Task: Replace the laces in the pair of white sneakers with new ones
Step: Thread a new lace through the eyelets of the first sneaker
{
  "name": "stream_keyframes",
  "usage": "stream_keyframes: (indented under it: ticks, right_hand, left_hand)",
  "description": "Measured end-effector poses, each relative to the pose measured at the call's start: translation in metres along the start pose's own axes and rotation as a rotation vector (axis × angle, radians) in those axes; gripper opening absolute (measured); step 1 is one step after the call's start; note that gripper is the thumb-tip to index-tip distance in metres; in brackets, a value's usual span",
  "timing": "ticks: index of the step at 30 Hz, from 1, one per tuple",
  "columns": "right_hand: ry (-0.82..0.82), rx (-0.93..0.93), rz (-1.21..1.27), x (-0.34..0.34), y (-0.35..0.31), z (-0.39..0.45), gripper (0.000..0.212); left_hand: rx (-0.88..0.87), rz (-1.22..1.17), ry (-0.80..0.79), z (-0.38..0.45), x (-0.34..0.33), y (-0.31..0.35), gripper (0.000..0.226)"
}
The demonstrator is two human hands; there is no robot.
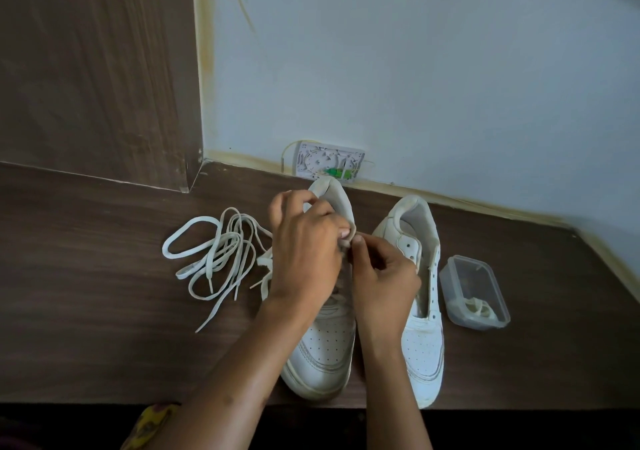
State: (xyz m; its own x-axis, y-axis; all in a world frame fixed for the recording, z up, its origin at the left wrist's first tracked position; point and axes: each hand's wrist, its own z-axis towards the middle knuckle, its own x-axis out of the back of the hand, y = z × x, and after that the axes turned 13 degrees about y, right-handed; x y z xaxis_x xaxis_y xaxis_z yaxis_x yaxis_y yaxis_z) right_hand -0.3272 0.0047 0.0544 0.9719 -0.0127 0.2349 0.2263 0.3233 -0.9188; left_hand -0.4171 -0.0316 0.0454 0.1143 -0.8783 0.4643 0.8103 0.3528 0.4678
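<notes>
With toe toward wearer, left sneaker [320,352].

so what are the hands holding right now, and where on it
Both the left hand and the right hand pinch at the upper eyelet area of the left sneaker; whether a lace end is between the fingers cannot be told.

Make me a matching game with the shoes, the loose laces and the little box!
Things:
1. loose laces
2. left sneaker
3. right sneaker
4. plastic box

Places or states:
A. farthest right on the table
B. both hands working at it
C. piled left of the shoes
D. eyelets empty, nobody touching it

Pairs: 1-C, 2-B, 3-D, 4-A
</notes>
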Motion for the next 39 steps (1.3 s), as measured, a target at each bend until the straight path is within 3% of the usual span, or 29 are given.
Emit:
stream_keyframes:
  ticks: [4, 7, 10, 12, 17, 19, 21, 25, 27, 29, 31, 34, 36, 39]
  right_hand:
    - [-0.021, 0.012, -0.016, 0.0, 0.005, 0.005, 0.011]
    - [-0.075, 0.021, -0.015, -0.003, 0.007, 0.009, 0.01]
    - [-0.108, 0.13, -0.091, 0.0, 0.01, 0.012, 0.012]
    - [-0.025, 0.169, -0.131, 0.008, 0.013, 0.021, 0.013]
    - [0.452, 0.085, -0.192, 0.052, 0.021, 0.051, 0.006]
    - [0.515, 0.102, -0.184, 0.057, 0.019, 0.049, 0.005]
    - [0.447, 0.232, -0.186, 0.048, 0.015, 0.042, 0.009]
    - [-0.053, 0.338, -0.175, 0.013, 0.013, 0.024, 0.015]
    - [-0.145, 0.411, -0.222, 0.004, 0.015, 0.018, 0.013]
    - [-0.089, 0.437, -0.218, 0.005, 0.017, 0.02, 0.011]
    - [0.082, 0.412, -0.223, 0.016, 0.018, 0.029, 0.014]
    - [0.436, 0.166, -0.144, 0.043, 0.024, 0.049, 0.02]
    - [0.589, 0.031, -0.086, 0.058, 0.026, 0.056, 0.016]
    - [0.563, 0.094, -0.134, 0.059, 0.023, 0.051, 0.014]
  left_hand:
    - [0.065, -0.143, -0.058, 0.004, -0.004, -0.011, 0.019]
    - [0.146, -0.224, -0.129, 0.006, -0.006, -0.025, 0.002]
    - [0.153, -0.31, -0.233, 0.008, -0.007, -0.042, 0.035]
    - [0.111, -0.339, -0.256, 0.009, -0.006, -0.054, 0.038]
    - [0.109, -0.415, -0.274, 0.01, 0.0, -0.059, 0.039]
    - [0.121, -0.447, -0.274, 0.011, 0.004, -0.059, 0.042]
    - [0.13, -0.47, -0.278, 0.012, 0.006, -0.061, 0.043]
    - [0.153, -0.492, -0.294, 0.013, 0.007, -0.06, 0.043]
    - [0.167, -0.495, -0.308, 0.013, 0.008, -0.06, 0.047]
    - [0.179, -0.487, -0.32, 0.012, 0.008, -0.06, 0.051]
    - [0.178, -0.477, -0.333, 0.011, 0.008, -0.061, 0.054]
    - [0.192, -0.481, -0.368, 0.011, 0.009, -0.062, 0.052]
    - [0.209, -0.511, -0.393, 0.012, 0.009, -0.062, 0.048]
    - [0.222, -0.536, -0.412, 0.012, 0.01, -0.063, 0.047]
